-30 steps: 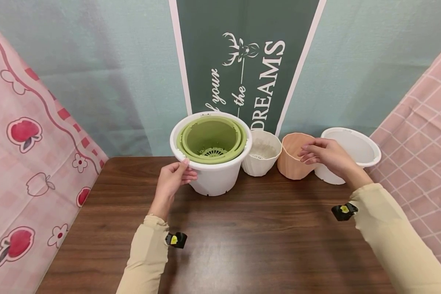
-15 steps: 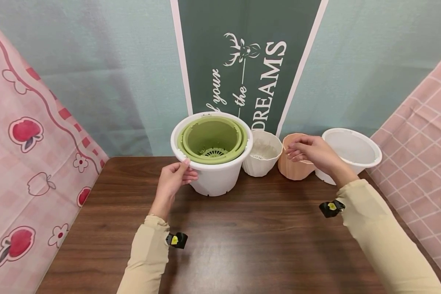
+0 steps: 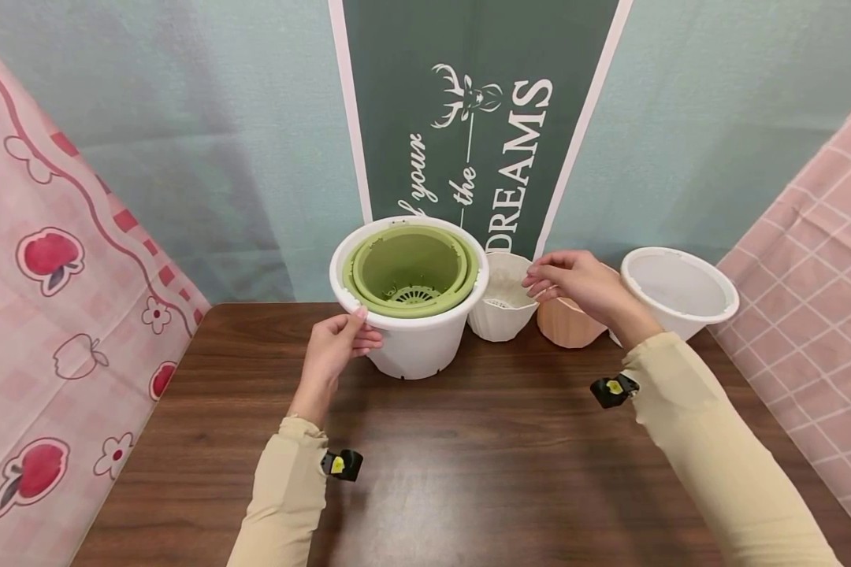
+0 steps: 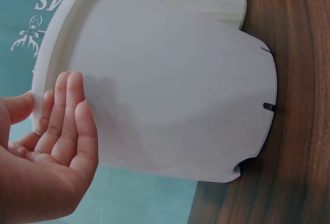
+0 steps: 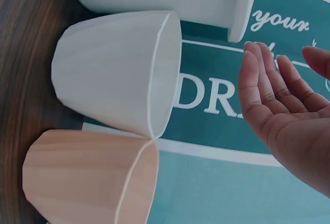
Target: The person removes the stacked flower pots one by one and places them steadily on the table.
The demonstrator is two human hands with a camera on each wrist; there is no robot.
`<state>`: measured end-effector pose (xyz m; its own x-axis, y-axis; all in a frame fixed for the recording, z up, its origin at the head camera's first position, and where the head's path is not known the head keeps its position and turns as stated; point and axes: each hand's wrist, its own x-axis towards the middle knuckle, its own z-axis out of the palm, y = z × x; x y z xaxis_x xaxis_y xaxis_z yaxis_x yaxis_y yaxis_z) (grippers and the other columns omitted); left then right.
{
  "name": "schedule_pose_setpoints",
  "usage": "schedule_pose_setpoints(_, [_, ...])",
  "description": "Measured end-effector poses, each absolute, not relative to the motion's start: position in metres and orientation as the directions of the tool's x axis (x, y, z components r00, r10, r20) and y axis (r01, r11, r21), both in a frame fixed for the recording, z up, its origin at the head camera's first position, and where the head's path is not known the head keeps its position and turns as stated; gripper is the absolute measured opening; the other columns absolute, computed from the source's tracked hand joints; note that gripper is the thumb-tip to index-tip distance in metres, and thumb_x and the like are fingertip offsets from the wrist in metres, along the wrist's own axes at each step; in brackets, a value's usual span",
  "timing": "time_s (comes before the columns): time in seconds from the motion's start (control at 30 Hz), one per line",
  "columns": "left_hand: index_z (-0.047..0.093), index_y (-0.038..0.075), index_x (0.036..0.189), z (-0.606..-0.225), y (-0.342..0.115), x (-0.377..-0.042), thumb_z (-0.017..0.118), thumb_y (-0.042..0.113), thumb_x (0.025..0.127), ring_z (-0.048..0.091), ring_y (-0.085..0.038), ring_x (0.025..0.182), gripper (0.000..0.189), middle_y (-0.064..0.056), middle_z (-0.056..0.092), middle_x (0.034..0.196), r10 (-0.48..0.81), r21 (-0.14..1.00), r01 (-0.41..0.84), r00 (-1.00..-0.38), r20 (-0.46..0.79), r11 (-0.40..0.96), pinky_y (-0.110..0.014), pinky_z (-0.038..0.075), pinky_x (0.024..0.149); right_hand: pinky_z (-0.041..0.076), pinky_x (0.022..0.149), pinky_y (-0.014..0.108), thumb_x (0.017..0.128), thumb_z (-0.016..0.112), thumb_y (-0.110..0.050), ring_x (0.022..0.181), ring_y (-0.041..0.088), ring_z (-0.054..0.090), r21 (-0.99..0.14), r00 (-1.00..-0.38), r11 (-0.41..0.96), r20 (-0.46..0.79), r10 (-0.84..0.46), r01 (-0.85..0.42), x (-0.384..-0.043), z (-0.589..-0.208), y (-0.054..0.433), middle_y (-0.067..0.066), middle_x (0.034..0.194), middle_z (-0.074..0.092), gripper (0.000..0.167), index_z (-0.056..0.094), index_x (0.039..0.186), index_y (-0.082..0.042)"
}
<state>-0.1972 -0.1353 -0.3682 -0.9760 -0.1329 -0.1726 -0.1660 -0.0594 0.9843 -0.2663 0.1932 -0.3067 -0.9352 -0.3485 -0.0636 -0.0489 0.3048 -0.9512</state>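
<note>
A large white pot (image 3: 414,346) stands at the back of the brown table (image 3: 468,457), with green pots (image 3: 410,272) nested inside it. My left hand (image 3: 358,331) rests against its left wall with straight fingers (image 4: 67,110), thumb by the rim. My right hand (image 3: 549,279) hovers open and holds nothing, above the gap between a small white faceted pot (image 3: 499,311) and a peach pot (image 3: 563,327). In the right wrist view the right hand (image 5: 278,95) hangs above the small white pot (image 5: 113,74) and the peach pot (image 5: 82,177) without touching either.
Another white pot (image 3: 681,287) stands at the far right of the row. A green banner (image 3: 468,118) hangs behind the pots. Pink patterned cloths hang at the left (image 3: 57,276) and right (image 3: 823,260). Bare tabletop lies in front of the pots.
My right hand has moved left, from beside the right white pot, over the peach pot, toward the small white pot. The left hand and large pot have stayed put.
</note>
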Motion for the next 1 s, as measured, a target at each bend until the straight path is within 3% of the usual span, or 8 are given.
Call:
schedule_pose_setpoints(0.37, [0.057, -0.008, 0.09, -0.367, -0.136, -0.196, 0.051, 0.024, 0.095, 0.065, -0.011, 0.06, 0.033, -0.005, 0.065, 0.065, -0.134, 0.983, -0.173, -0.975, -0.18, -0.061, -0.02, 0.051, 0.057, 0.052, 0.073, 0.03, 0.094, 0.049, -0.01, 0.077, 0.014, 0.064, -0.917, -0.929, 0.391, -0.072, -0.363, -0.082, -0.27, -0.297, 0.171, 0.008, 0.089, 0.065, 0.028, 0.05, 0.107, 0.014])
schedule_pose_setpoints(1.0, [0.057, -0.008, 0.092, -0.367, -0.136, -0.196, 0.052, 0.026, 0.094, 0.065, -0.01, 0.061, 0.034, -0.004, 0.065, 0.066, -0.135, 0.983, -0.171, -0.975, -0.178, -0.06, -0.02, 0.052, 0.059, 0.053, 0.068, 0.028, 0.093, 0.05, -0.009, 0.075, 0.016, 0.063, -0.903, -0.932, 0.424, -0.098, -0.35, -0.064, -0.282, -0.289, 0.134, 0.021, 0.096, 0.062, 0.024, 0.052, 0.104, 0.013])
